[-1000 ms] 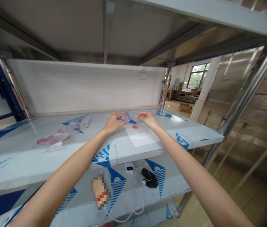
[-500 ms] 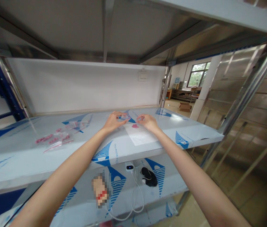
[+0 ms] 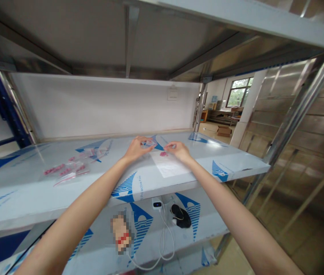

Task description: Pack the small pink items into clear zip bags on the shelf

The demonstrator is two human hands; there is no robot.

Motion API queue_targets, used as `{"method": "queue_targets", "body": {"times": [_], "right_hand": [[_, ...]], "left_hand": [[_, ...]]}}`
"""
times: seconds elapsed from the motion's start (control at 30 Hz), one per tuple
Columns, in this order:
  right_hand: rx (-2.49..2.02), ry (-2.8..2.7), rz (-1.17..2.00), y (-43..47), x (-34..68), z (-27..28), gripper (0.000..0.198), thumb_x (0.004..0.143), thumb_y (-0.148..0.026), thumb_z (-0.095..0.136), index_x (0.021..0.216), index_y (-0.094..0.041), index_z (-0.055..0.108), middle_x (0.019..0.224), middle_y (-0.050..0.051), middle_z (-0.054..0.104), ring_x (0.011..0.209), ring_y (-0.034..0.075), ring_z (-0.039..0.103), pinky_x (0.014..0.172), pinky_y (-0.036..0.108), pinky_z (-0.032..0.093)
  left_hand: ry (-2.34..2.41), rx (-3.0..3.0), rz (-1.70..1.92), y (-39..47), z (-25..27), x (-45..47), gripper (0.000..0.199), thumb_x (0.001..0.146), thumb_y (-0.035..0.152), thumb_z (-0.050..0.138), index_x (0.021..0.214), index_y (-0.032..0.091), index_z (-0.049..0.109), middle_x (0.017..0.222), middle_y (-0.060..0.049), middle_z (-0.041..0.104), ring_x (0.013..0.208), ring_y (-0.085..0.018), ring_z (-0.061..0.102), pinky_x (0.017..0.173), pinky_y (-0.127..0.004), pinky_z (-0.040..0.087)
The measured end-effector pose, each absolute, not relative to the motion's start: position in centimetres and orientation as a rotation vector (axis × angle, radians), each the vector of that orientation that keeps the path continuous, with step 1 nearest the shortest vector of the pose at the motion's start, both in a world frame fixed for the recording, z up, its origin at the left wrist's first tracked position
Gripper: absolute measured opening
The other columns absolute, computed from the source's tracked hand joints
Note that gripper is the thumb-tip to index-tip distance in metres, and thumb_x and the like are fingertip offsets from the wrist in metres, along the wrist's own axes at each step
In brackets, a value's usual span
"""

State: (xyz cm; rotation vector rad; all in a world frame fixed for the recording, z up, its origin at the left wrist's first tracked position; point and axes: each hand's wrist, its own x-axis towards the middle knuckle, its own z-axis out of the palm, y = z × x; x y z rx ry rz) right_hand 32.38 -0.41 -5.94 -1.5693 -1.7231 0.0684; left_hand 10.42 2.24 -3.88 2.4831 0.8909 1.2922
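My left hand (image 3: 136, 149) is over the shelf with its thumb and fingers curled around a clear plastic bag (image 3: 148, 142), whose outline is faint. Just to the right, the fingertips of my right hand (image 3: 181, 151) are pinched together; whatever lies between them is too small to make out. A small pink cluster (image 3: 163, 154) sits below and between the hands, at the far end of a white sheet (image 3: 170, 167). Further left, several clear bags with pink pieces (image 3: 72, 168) lie together on the film-covered shelf (image 3: 202, 156).
On the lower shelf are a white device with a small display (image 3: 157, 204), a white cable (image 3: 162, 233), a black object (image 3: 181, 216) and a pixelated item (image 3: 121, 233). An upper shelf (image 3: 99, 42) hangs overhead. A metal post (image 3: 302, 103) stands at right.
My right fingertips have shifted slightly left, towards the left hand. The left hand keeps its grip almost unmoved. The camera view has tilted very slightly.
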Motion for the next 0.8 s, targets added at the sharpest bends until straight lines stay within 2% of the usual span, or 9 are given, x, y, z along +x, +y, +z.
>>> {"method": "queue_targets", "body": {"times": [0.13, 0.23, 0.33, 0.4, 0.47, 0.57, 0.63, 0.7, 0.8], "right_hand": [[-1.364, -1.64, 0.141, 0.0, 30.7, -4.2, 0.021, 0.079, -0.037, 0.061, 0.087, -0.019, 0.071, 0.085, 0.002, 0.07, 0.076, 0.015, 0.062, 0.066, 0.023, 0.044], [-1.365, -1.766, 0.071, -0.5, 28.7, -2.9, 0.019, 0.079, -0.037, 0.062, 0.086, -0.023, 0.072, 0.082, 0.0, 0.069, 0.072, 0.014, 0.06, 0.065, 0.023, 0.044], [-1.394, -1.87, -0.004, -1.1, 27.0, -2.2, 0.02, 0.084, -0.038, 0.056, 0.086, -0.026, 0.072, 0.086, 0.0, 0.07, 0.076, 0.015, 0.062, 0.068, 0.024, 0.044], [-1.426, -1.829, -0.033, -1.1, 26.4, -2.1, 0.03, 0.089, -0.04, 0.048, 0.086, -0.024, 0.073, 0.084, 0.002, 0.07, 0.077, 0.016, 0.062, 0.068, 0.024, 0.044], [-1.461, -1.757, -0.016, -1.0, 26.2, -2.1, 0.043, 0.092, -0.045, 0.039, 0.081, -0.02, 0.072, 0.07, 0.004, 0.067, 0.07, 0.016, 0.062, 0.063, 0.024, 0.044], [-1.462, -1.717, 0.215, -0.6, 26.0, -2.2, 0.053, 0.09, -0.054, 0.036, 0.076, -0.015, 0.068, 0.053, 0.002, 0.058, 0.048, 0.013, 0.056, 0.046, 0.021, 0.039], [-1.387, -1.725, 0.471, -0.3, 25.9, -2.3, 0.047, 0.087, -0.056, 0.042, 0.078, -0.015, 0.064, 0.056, 0.0, 0.057, 0.039, 0.01, 0.051, 0.037, 0.02, 0.033], [-1.283, -1.705, 0.675, 0.0, 25.8, -2.6, 0.039, 0.082, -0.054, 0.051, 0.078, -0.016, 0.059, 0.064, 0.0, 0.06, 0.038, 0.009, 0.052, 0.033, 0.019, 0.03], [-1.125, -1.648, 0.819, 0.6, 26.1, -3.3, 0.032, 0.077, -0.047, 0.061, 0.072, -0.016, 0.055, 0.069, 0.001, 0.06, 0.044, 0.009, 0.056, 0.036, 0.017, 0.035]], "left_hand": [[0.837, 2.499, 1.313, 2.4, -4.0, 10.5, 0.039, 0.073, 0.044, 0.062, 0.104, 0.021, 0.067, 0.103, -0.006, 0.067, 0.092, -0.02, 0.057, 0.075, -0.03, 0.045], [0.812, 2.513, 1.312, 2.6, -4.2, 10.6, 0.038, 0.074, 0.041, 0.062, 0.104, 0.02, 0.067, 0.102, -0.006, 0.067, 0.092, -0.019, 0.056, 0.075, -0.029, 0.044], [0.838, 2.523, 1.312, 2.8, -4.3, 10.5, 0.036, 0.074, 0.041, 0.062, 0.102, 0.019, 0.067, 0.1, -0.005, 0.068, 0.091, -0.019, 0.056, 0.075, -0.029, 0.044], [0.865, 2.502, 1.336, 2.8, -4.1, 10.4, 0.036, 0.074, 0.043, 0.062, 0.101, 0.019, 0.068, 0.098, -0.005, 0.068, 0.09, -0.019, 0.056, 0.075, -0.028, 0.044], [0.89, 2.467, 1.37, 2.7, -3.9, 10.2, 0.038, 0.075, 0.045, 0.061, 0.103, 0.019, 0.067, 0.097, -0.005, 0.068, 0.091, -0.019, 0.056, 0.074, -0.028, 0.044], [0.926, 2.419, 1.419, 2.8, -3.6, 9.9, 0.04, 0.075, 0.046, 0.061, 0.102, 0.017, 0.068, 0.094, -0.006, 0.067, 0.091, -0.019, 0.056, 0.072, -0.027, 0.044], [0.938, 2.392, 1.429, 2.9, -3.7, 9.8, 0.04, 0.073, 0.045, 0.063, 0.1, 0.016, 0.068, 0.093, -0.007, 0.067, 0.092, -0.02, 0.056, 0.072, -0.027, 0.044], [0.928, 2.351, 1.409, 3.2, -3.9, 9.7, 0.044, 0.071, 0.044, 0.066, 0.103, 0.014, 0.067, 0.097, -0.009, 0.066, 0.094, -0.02, 0.056, 0.074, -0.027, 0.044], [0.88, 2.204, 1.329, 3.8, -4.2, 9.6, 0.054, 0.068, 0.044, 0.069, 0.112, 0.013, 0.063, 0.106, -0.011, 0.064, 0.095, -0.021, 0.057, 0.077, -0.029, 0.045]]}}
